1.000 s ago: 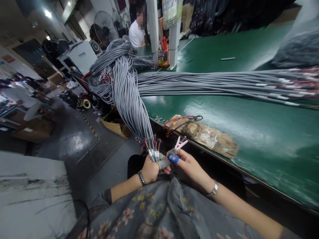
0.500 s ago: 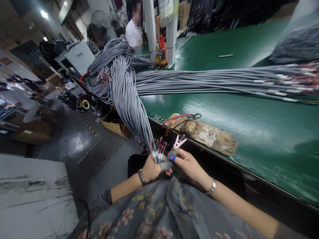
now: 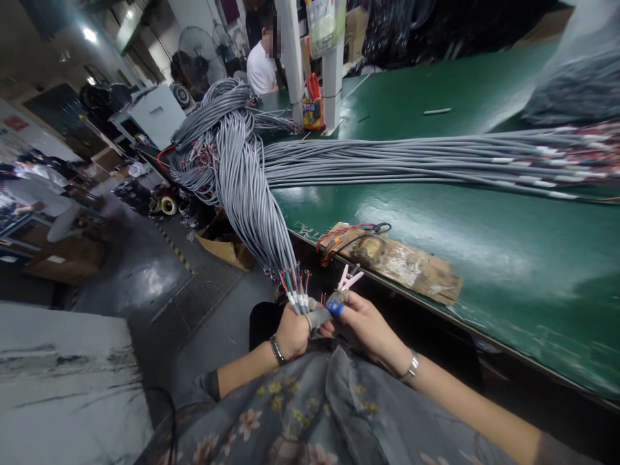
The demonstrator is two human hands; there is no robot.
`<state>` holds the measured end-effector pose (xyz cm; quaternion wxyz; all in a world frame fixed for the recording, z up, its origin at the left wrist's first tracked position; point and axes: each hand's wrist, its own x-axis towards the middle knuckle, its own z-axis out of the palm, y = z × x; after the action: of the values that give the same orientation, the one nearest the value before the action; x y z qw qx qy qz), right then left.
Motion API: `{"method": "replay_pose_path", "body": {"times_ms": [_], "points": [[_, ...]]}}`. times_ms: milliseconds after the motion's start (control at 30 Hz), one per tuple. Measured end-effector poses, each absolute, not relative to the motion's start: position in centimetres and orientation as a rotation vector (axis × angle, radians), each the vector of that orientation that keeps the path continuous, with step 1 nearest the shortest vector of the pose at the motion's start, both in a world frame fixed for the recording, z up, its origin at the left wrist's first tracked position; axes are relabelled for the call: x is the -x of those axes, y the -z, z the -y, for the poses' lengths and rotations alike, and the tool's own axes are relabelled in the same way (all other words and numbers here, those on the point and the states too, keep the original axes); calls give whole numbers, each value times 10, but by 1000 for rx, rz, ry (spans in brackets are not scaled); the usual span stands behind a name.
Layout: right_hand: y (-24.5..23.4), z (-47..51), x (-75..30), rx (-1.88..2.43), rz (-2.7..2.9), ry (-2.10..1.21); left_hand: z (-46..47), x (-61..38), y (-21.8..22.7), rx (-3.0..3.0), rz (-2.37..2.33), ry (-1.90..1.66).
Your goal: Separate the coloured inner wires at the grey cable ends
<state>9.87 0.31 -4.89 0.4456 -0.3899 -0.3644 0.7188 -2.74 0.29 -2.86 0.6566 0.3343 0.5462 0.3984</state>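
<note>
The left hand (image 3: 293,333) is closed around a small bunch of gray cable ends (image 3: 301,307), pressing them tight. The bunch is off the green table (image 3: 508,252), just in front of its near edge, close to the left end of that edge. Its long side runs up out of the fist, away from the person and leaning a bit left, with the tips pointing at the big hanging gray bundle (image 3: 252,187). Each end looks round and smooth, with a white band, and thin red, orange, green and dark wires (image 3: 297,279) spread out on top like little brushes. The right hand (image 3: 372,323) is just beside it, its blue-wrapped thumb and gray-wrapped finger close together; I cannot tell what they pinch. A pink clip (image 3: 347,280) sits right by those fingertips, near the table's edge.
</note>
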Motion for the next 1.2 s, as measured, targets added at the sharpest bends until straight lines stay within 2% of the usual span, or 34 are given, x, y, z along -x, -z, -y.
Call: {"method": "replay_pose_path", "body": {"times_ms": [833,1200], "points": [[38,-4,-114,1012,996,-1804,-7,27,30,-672,-1309,-1055],[54,-25,-129,870,564,-1863,-11,29,11,-719,-1207,-886]]}}
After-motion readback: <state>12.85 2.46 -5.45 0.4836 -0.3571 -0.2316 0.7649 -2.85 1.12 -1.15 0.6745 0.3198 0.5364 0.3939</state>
